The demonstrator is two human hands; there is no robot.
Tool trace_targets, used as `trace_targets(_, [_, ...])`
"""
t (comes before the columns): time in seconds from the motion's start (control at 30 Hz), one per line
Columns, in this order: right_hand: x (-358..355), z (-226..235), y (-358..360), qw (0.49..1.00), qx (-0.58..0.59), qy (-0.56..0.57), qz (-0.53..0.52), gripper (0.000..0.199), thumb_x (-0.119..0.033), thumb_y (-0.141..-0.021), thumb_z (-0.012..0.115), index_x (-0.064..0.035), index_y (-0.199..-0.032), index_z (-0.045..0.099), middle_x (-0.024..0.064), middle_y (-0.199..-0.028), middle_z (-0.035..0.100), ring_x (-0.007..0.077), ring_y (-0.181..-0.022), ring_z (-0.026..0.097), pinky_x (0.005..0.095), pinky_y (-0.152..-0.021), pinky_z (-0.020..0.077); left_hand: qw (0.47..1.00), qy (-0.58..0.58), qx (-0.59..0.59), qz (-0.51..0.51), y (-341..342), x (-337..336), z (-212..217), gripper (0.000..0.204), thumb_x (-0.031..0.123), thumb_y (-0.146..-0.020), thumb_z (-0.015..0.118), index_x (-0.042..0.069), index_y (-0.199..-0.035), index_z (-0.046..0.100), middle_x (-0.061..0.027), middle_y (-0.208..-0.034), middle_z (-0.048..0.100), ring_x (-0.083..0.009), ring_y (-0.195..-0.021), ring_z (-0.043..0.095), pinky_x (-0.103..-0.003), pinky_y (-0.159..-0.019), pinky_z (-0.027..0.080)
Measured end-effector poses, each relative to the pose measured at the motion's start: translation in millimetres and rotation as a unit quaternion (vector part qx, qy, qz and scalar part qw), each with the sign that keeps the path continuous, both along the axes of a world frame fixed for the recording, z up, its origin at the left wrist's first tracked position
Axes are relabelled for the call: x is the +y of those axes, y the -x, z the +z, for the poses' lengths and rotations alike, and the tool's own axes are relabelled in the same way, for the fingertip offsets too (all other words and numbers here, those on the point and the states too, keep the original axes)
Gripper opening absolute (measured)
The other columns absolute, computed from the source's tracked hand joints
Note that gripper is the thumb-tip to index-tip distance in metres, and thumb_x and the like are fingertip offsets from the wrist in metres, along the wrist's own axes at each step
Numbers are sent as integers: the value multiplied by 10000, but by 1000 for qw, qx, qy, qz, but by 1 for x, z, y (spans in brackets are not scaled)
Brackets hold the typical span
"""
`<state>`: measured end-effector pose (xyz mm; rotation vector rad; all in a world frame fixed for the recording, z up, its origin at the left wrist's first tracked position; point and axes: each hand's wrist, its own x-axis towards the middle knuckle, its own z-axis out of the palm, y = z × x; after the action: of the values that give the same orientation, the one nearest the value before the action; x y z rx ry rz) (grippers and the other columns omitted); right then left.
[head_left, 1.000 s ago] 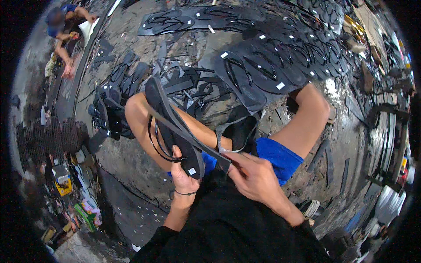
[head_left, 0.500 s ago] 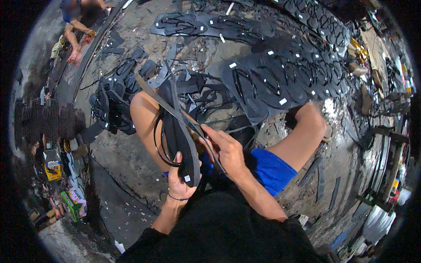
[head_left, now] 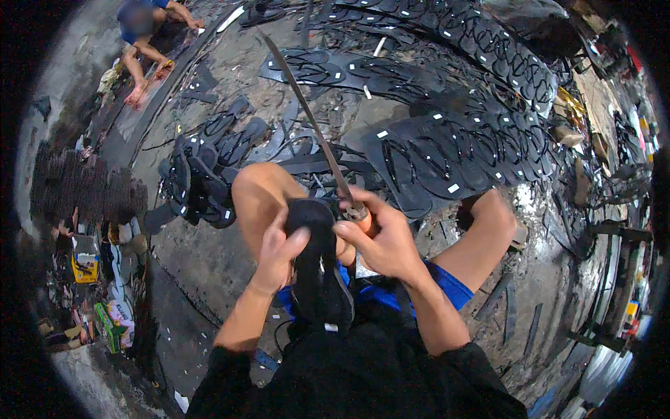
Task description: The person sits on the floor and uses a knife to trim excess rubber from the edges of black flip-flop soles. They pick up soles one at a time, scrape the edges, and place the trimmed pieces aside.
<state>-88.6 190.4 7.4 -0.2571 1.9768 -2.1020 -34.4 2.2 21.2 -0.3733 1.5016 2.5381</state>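
Observation:
Over my lap, my left hand [head_left: 273, 255] grips the upper end of a black rubber flip-flop [head_left: 317, 279], its thumb lying across the top face. A small white sticker marks the flip-flop's lower end; its straps are hard to make out. My right hand [head_left: 391, 244] is closed round the orange-brown handle of a long knife [head_left: 307, 112]. The narrow blade points up and to the left, away from the flip-flop. My right thumb reaches the flip-flop's right edge.
Black sheets [head_left: 460, 150] bearing rows of strapped flip-flops lie ahead and to the right. A heap of flip-flops [head_left: 199, 174] and rubber scraps sits beyond my left knee. Boxes [head_left: 85, 262] stand at the left. Another person [head_left: 139, 42] works at the far left.
The knife blade has come off the flip-flop's edge and swung upward. The flip-flop has turned in my left hand, which has moved to its upper end.

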Motion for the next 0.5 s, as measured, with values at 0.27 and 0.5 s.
trace_targets(0.27, [65,-10,-93,946,184,-265,7,334,-130,-785,791,-58,-1101,707,112,-961,721,264,-768,652,350,-688,526,995,40,-62,68,11,-37,33,352,252,-1015,522,38,-1293,528,-106,-1130,644,-232,-837,697,-358,-624,610])
trace_targets(0.5, [63,-23,-97,933,210,-293,-19,370,-138,-750,824,-61,-1091,701,94,-975,716,250,-766,649,344,-685,545,993,9,-116,-7,-2,-38,26,359,252,-997,562,9,-1256,507,-111,-947,663,-201,-719,706,-331,-629,616])
